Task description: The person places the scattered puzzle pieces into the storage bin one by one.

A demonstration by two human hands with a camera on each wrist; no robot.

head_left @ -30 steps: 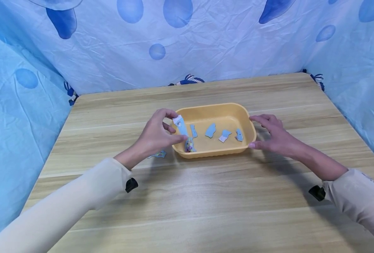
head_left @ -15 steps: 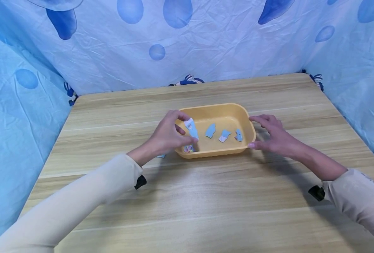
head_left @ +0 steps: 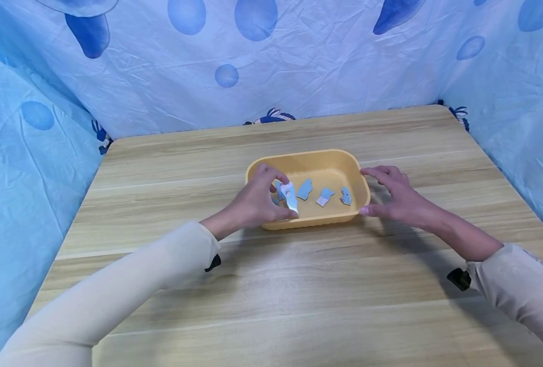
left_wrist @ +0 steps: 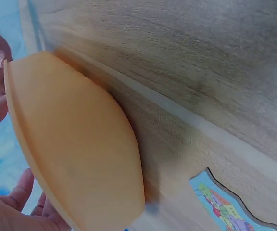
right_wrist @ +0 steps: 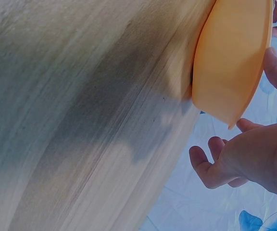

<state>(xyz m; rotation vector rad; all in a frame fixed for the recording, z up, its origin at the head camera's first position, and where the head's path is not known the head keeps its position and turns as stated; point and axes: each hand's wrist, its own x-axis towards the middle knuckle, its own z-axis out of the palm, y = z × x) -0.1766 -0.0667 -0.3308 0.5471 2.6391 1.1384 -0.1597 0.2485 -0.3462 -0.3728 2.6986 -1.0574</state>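
Note:
My left hand (head_left: 257, 201) reaches over the left part of a yellow plastic tray (head_left: 312, 223) and pinches a light blue puzzle piece (head_left: 290, 197) between thumb and fingers. Inside the tray lie more flat, wavy-edged pieces: a plain blue puzzle piece (head_left: 305, 189), a blue and pink puzzle piece (head_left: 325, 197) and a printed puzzle piece (head_left: 346, 196). Others at the left end are partly hidden by the left hand. At the tray's right end, my right hand (head_left: 392, 196) touches the rim with spread thumb and index finger; its other fingers bend loosely in the right wrist view.
On the wooden table (head_left: 299, 285), one puzzle piece (left_wrist: 224, 204) with a colourful print lies outside the tray in the left wrist view; in the head view the left arm hides it. A blue patterned cloth (head_left: 299, 61) hangs behind the table and along its sides.
My left hand has carried its puzzle piece to the right and lower, from the tray's left rim to over its inside. The right hand and the tray stay in place.

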